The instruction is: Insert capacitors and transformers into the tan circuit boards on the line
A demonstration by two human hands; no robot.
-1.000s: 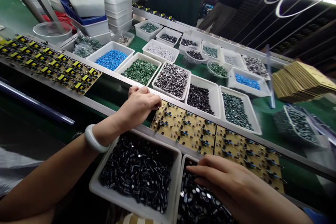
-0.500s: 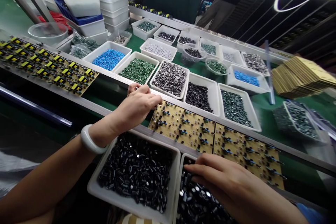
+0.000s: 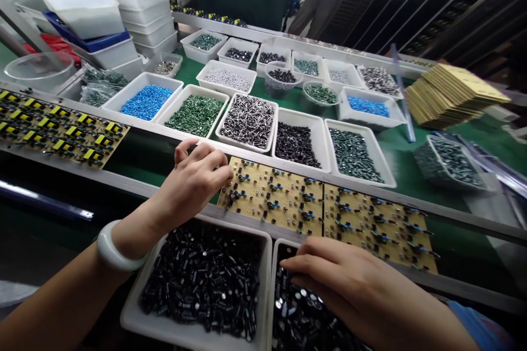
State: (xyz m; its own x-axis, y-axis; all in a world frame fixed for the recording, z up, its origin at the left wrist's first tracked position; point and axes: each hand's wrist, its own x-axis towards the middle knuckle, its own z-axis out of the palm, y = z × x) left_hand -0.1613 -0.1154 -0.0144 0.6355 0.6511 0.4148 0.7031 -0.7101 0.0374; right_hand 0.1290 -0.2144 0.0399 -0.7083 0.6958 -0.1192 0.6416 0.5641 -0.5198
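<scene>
Plainly, the head view has the left hand [image 3: 197, 180] curled, fingers drawn narrow, at the nine o'clock edge of a tan circuit board [image 3: 284, 198]; whether it pinches anything, I cannot tell. Towards five o'clock, the right hand [image 3: 346, 269] bends loosely over dark components [image 3: 304, 318], its grip hidden.

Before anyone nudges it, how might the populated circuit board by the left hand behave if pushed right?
The populated circuit board looks likely to stay stiff, lying flat. It would probably slide along the metal rails flanking it. The neighbouring board might shift too, since their edges nearly meet.
</scene>
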